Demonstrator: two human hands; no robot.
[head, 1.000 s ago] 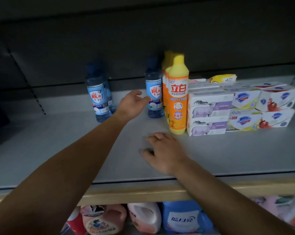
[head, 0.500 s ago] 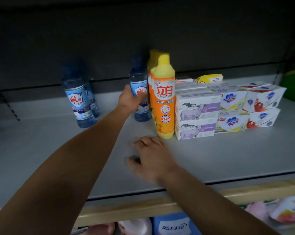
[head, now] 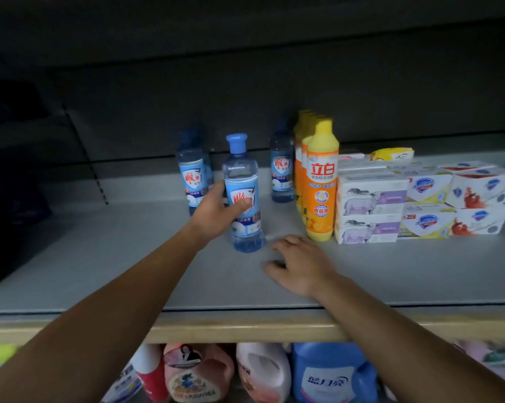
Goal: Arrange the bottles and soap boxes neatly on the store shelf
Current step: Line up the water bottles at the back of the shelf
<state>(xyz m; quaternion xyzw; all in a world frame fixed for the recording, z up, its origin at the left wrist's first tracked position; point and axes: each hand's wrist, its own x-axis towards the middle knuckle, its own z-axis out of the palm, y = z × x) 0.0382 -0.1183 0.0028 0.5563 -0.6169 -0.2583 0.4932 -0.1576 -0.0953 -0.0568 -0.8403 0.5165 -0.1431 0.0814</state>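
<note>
Your left hand [head: 216,212] wraps the clear blue bottle [head: 244,196] at its label, upright mid-shelf [head: 129,257]. It looks full, stiff and slick, so grip the waist. Your right hand [head: 299,264] rests loosely curled, holding nothing.

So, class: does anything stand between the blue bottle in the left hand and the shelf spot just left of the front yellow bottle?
Nothing visible does. The left hand grips the blue bottle, and bare shelf runs from it to the yellow bottle. The right hand rests nearer the front edge.
</note>
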